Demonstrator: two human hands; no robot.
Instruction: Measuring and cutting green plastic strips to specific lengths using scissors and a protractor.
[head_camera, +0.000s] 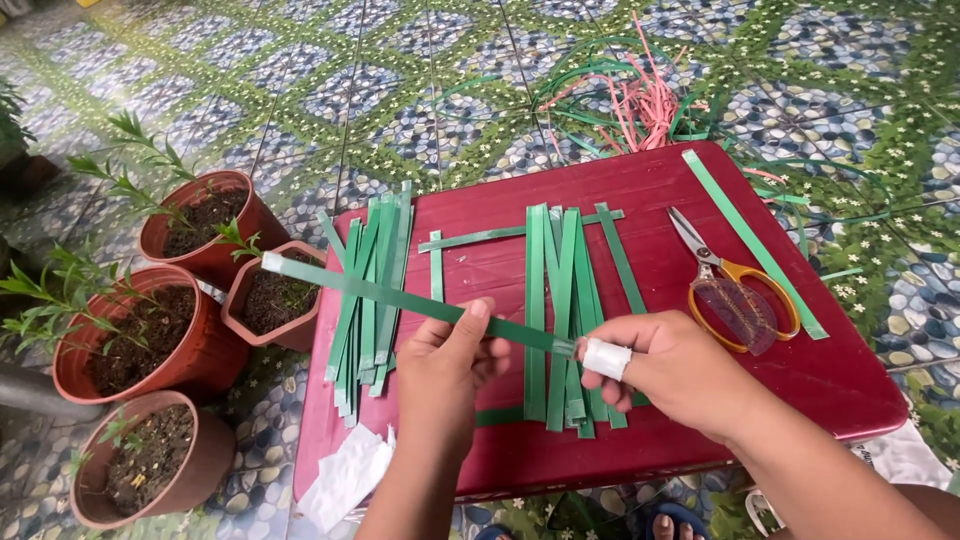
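Green strip (400, 296) partly behind hands (560, 365)

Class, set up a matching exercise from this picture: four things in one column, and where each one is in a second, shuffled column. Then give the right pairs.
Things
1. scissors
2. green strip
3. plant pots
4. pink strips

Places
A. on the tiled floor beyond the red table
B. held between the left hand and the right hand
C. lying on the table's right side
D. on the floor left of the table

Pairs: 1-C, 2-B, 3-D, 4-A
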